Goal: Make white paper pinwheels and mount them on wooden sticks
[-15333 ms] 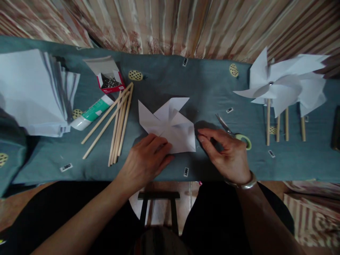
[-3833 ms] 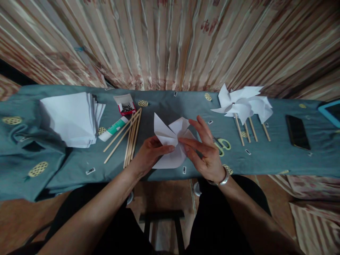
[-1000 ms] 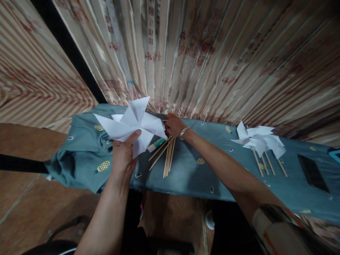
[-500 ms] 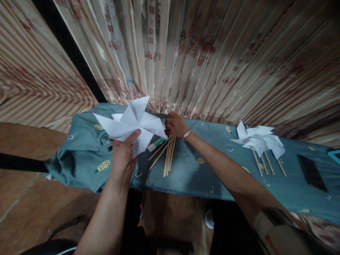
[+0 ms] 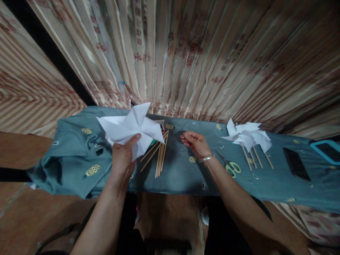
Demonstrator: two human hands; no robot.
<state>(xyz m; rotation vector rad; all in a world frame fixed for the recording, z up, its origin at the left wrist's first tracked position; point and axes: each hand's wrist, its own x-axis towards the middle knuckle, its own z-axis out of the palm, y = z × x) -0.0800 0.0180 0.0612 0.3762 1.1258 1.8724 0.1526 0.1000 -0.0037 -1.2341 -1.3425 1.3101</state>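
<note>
A folded white paper pinwheel point(image 5: 140, 124) is pinched in my left hand point(image 5: 123, 150), its thumb lying near the pinwheel's centre. My right hand point(image 5: 196, 143), with a bracelet at the wrist, hovers over the cloth to the right, fingertips pressed together. Between them shows a small dark piece point(image 5: 183, 137), too tiny to identify. Several wooden sticks point(image 5: 159, 156) lie fanned out between my hands. A green object point(image 5: 153, 142) is partly covered by the sticks and the pinwheel.
Scissors point(image 5: 230, 166) with green handles lie beside my right forearm. Farther right are paper pinwheels on sticks point(image 5: 249, 136), a black phone point(image 5: 296, 164) and a blue-framed object point(image 5: 328, 150). A blue-green cloth point(image 5: 183, 180) covers the table; a patterned curtain point(image 5: 170, 71) hangs behind.
My right hand has moved right and nearer, away from the spot behind the sticks, with a small dark piece at its fingertips. The scissors have come into sight. My left hand keeps the pinwheel.
</note>
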